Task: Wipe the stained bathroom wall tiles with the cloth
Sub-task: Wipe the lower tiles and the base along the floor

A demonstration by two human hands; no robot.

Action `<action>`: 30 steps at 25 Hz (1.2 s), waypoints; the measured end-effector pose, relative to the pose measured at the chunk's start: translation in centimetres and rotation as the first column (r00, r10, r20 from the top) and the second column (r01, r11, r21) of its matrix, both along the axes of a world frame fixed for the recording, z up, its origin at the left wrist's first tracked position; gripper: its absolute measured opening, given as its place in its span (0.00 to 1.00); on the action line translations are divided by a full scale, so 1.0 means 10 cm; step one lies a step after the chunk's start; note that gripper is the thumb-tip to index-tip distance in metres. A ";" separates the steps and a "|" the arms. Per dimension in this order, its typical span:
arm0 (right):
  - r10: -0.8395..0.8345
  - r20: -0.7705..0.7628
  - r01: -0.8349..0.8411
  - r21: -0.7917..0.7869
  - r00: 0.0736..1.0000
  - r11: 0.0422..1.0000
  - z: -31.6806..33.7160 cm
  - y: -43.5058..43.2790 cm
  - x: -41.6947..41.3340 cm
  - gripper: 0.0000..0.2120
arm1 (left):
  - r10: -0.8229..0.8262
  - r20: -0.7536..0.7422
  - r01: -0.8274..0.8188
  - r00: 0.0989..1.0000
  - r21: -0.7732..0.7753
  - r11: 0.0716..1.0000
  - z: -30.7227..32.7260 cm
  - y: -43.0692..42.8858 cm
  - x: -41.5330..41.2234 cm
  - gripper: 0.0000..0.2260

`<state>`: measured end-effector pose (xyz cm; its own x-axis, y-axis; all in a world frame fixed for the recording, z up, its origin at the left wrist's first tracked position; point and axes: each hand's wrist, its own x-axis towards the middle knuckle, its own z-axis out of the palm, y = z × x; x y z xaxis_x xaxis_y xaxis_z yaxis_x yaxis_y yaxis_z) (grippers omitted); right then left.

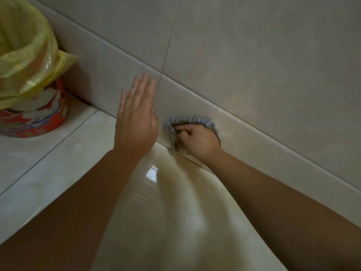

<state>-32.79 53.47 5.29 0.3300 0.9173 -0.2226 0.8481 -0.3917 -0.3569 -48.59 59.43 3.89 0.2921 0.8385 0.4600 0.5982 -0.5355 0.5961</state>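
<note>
Glossy grey-beige ceramic wall tiles [254, 55] back the small grey ribbed cloth [192, 119], with the shiny cream floor [58, 153] just below it. Red patterned bin with crinkly yellow liner [29, 79] sits well left of it. Left hand [136, 118], fingers flat, looks to rest on the tile beside it. Right hand [197, 142] clutches it, bunched up. Looks soft, light and floppy, so grab a wad.

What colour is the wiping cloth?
The cloth is grey with darker stripes, best in the head view.
</note>
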 end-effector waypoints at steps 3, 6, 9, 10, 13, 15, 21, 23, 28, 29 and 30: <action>-0.014 0.081 0.034 -0.248 0.997 0.968 -0.33 -0.46 0.43 0.16 | 0.009 -0.015 -0.009 1.000 -0.006 1.000 0.01 0.00 -0.07 0.28; -0.143 0.262 0.257 -0.477 0.954 0.841 -0.41 -1.17 1.06 0.18 | 0.000 -0.024 0.000 1.000 -0.012 1.000 0.04 -0.01 -0.06 0.28; -0.071 0.424 0.331 -0.579 0.903 0.745 -0.24 -1.66 1.45 0.22 | -0.026 -0.031 0.026 0.999 0.014 1.000 0.05 -0.04 0.00 0.29; -0.052 0.446 0.343 -0.603 0.894 0.720 -0.20 -1.68 1.48 0.23 | -0.036 -0.030 0.037 0.999 0.026 0.999 0.06 -0.06 0.02 0.29; 0.021 0.446 0.299 -0.633 0.895 0.714 -0.27 -1.44 1.28 0.20 | -0.062 -0.023 0.063 0.998 0.045 0.997 0.09 -0.10 0.03 0.29; 0.101 0.378 0.172 -0.622 0.920 0.764 -0.39 -1.11 0.98 0.17 | -0.053 -0.023 0.054 0.998 0.042 0.998 0.08 -0.10 -0.05 0.29; 0.074 0.030 -0.065 -0.229 0.997 0.971 -0.26 -0.06 -0.01 0.17 | 0.037 -0.020 -0.037 0.999 -0.013 0.999 -0.02 0.03 -0.42 0.29; 0.049 -0.133 -0.051 -0.013 0.990 0.999 -0.08 0.10 -0.20 0.16 | 0.060 0.012 -0.059 0.998 -0.029 0.998 -0.06 0.06 -0.45 0.28; 0.093 -0.616 0.271 0.470 0.782 0.840 0.69 0.28 -0.38 0.17 | 0.087 0.088 -0.082 0.992 -0.064 0.995 -0.18 0.11 -0.48 0.28; 0.122 -0.631 0.260 0.478 0.767 0.839 0.75 0.40 -0.46 0.17 | 0.099 0.102 -0.093 0.990 -0.065 0.994 -0.20 0.13 -0.50 0.28; 0.149 -0.636 0.226 0.468 0.757 0.854 0.73 0.55 -0.55 0.18 | 0.111 0.117 -0.104 0.987 -0.064 0.993 -0.22 0.15 -0.52 0.28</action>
<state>-38.33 58.99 12.54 0.3207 0.9435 0.0830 0.3346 -0.0309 -0.9418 -53.81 60.98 1.68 0.1442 0.8881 0.4364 0.5723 -0.4346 0.6954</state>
